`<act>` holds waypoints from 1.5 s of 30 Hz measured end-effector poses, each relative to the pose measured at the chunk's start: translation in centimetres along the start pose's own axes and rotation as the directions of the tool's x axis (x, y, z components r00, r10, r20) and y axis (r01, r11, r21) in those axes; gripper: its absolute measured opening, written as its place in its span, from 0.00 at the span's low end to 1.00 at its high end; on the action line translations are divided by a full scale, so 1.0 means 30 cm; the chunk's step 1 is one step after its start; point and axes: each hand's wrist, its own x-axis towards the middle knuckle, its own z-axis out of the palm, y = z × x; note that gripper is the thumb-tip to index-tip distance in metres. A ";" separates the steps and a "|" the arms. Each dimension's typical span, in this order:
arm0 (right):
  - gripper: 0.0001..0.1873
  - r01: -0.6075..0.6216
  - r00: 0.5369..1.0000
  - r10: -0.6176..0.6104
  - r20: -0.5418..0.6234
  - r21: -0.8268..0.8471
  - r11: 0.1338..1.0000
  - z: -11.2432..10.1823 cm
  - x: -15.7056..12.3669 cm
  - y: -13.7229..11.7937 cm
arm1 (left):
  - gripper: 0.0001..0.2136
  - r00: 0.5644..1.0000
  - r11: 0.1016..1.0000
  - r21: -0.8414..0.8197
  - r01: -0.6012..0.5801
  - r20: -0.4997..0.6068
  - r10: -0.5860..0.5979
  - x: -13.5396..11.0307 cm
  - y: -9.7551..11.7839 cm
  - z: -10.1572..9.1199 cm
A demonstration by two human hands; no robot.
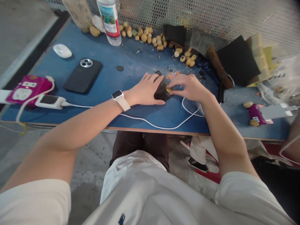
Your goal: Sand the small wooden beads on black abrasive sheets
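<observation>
"The sheet?"
"Black sandpaper [161, 89], rough and matt, with a matt tan bead [168, 90] on it."
"The bench?"
"Smooth blue laminate [42, 62], wood edge [150, 129]."
"Behind?"
"A glossy clear plastic bottle [110, 22], perforated white metal mesh [178, 15]."

On the desk [47, 59], a phone [82, 76] lies between a power strip [28, 89] and the sanding sheet [161, 90] under the left hand [145, 89] and right hand [191, 87]; a computer mouse [62, 51] and water bottle [109, 22] sit behind.
</observation>
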 end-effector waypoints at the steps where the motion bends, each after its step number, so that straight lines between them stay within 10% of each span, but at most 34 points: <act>1: 0.10 -0.001 1.000 0.001 -0.003 0.001 1.000 0.004 0.002 -0.003 | 0.67 1.000 1.000 -0.005 -0.007 -0.003 0.007 0.004 -0.012 0.001; 12: 0.07 0.097 0.995 -0.098 0.025 0.040 0.994 0.110 0.065 -0.023 | 0.60 0.999 1.000 -0.012 -0.023 0.040 0.023 0.009 -0.002 -0.019; 45: 0.24 0.059 0.998 -0.058 0.023 -0.038 0.998 0.012 -0.007 0.011 | 0.60 0.998 0.998 -0.060 -0.018 0.052 0.021 0.008 -0.037 0.002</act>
